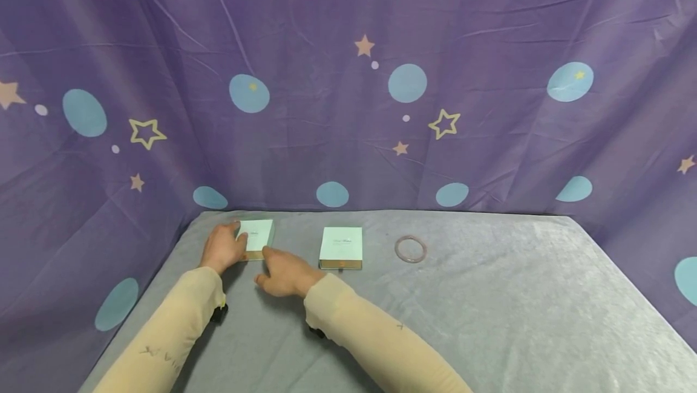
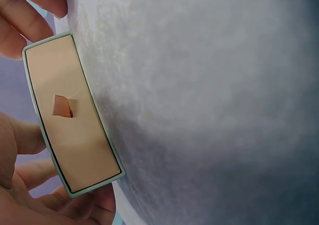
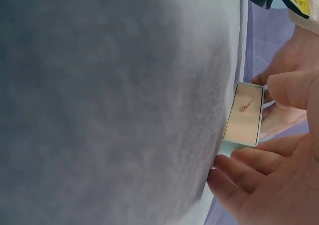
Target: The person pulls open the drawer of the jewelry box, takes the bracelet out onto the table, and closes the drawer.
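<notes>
A flat pale mint box (image 1: 259, 233) with a tan drawer front lies at the table's far left. My left hand (image 1: 222, 249) holds it from the left, thumb by its top and fingers at its side. The left wrist view shows the drawer front (image 2: 75, 145) up close, with a small brown pull tab (image 2: 61, 106) in its middle. My right hand (image 1: 287, 273) is at the box's near right corner; its extended fingers (image 3: 251, 160) lie along the right side in the right wrist view, with the thumb held apart.
A second mint box (image 1: 341, 245) of the same kind sits right of my right hand. Farther right lies a thin translucent pinkish ring (image 1: 397, 251), like a bangle. The grey cloth-covered table (image 1: 490, 296) ends at a purple curtain (image 1: 348, 157) behind.
</notes>
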Available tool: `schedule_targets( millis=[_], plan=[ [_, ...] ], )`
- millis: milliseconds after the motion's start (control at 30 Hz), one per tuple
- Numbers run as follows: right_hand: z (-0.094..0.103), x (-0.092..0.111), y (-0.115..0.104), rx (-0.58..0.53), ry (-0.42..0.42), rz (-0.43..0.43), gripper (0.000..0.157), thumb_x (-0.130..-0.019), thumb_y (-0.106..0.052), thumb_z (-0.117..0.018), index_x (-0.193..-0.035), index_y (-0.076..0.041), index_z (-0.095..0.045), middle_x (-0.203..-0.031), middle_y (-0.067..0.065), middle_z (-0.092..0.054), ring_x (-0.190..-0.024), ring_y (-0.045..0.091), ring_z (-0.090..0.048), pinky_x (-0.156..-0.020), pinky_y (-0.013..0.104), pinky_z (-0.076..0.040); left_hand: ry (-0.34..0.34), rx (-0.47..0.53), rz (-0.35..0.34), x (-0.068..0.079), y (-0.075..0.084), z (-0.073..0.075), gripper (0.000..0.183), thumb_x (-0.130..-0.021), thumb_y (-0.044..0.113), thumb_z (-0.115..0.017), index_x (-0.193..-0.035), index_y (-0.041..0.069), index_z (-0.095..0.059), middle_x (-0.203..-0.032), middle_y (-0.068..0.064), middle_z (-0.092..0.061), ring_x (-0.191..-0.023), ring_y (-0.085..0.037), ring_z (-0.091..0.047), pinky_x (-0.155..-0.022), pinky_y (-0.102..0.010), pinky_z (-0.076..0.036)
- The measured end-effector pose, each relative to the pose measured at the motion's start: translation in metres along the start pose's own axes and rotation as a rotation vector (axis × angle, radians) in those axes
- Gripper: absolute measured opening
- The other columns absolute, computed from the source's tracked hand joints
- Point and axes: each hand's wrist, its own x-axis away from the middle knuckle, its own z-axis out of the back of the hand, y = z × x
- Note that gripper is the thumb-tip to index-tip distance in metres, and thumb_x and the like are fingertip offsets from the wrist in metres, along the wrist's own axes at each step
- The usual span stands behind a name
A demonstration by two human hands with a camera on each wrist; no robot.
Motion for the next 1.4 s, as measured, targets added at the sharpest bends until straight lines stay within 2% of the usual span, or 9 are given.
schedule_targets(
  millis=[333,967,1233,1400],
  plan=[
    [0.0,0.01,0.002,-0.004,0.01,0.007,0.068,-0.095,-0.042,-0.055,-0.149,-0.009,-0.031,-0.147,0.001,-0.041,-0.133,0.013,-0.04,-0.109,0.024,-0.035,0.018,0.015,-0.013,0.007,0.004,-0.003,0.05,-0.094,0.017,-0.049,-0.13,-0.017,-0.046,-0.128,-0.039,-0.044,-0.12,-0.054,-0.039,-0.101,-0.062,-0.035],
    [0.002,0.022,0.007,-0.036,0.005,0.023,0.067,-0.096,-0.041,-0.054,-0.148,-0.006,-0.033,-0.147,0.004,-0.04,-0.134,0.014,-0.039,-0.109,0.024,-0.034,-0.007,0.009,-0.011,0.018,0.013,-0.007,0.05,-0.096,0.016,-0.05,-0.132,-0.018,-0.043,-0.128,-0.041,-0.043,-0.119,-0.055,-0.04,-0.101,-0.063,-0.035],
    [0.004,0.024,0.008,-0.046,0.015,0.008,0.065,-0.095,-0.041,-0.055,-0.146,-0.005,-0.036,-0.144,0.005,-0.045,-0.131,0.015,-0.043,-0.107,0.026,-0.038,-0.026,0.033,0.0,0.019,0.016,-0.006,0.052,-0.096,0.018,-0.051,-0.133,-0.017,-0.042,-0.129,-0.04,-0.042,-0.12,-0.054,-0.039,-0.102,-0.062,-0.034],
    [0.005,0.023,0.008,-0.045,0.055,-0.02,0.06,-0.095,-0.042,-0.055,-0.145,-0.012,-0.04,-0.139,0.001,-0.051,-0.125,0.015,-0.049,-0.101,0.029,-0.045,-0.058,0.039,0.013,0.014,0.014,0.0,0.053,-0.095,0.02,-0.054,-0.134,-0.015,-0.043,-0.132,-0.037,-0.043,-0.121,-0.053,-0.04,-0.101,-0.062,-0.037]
  ],
)
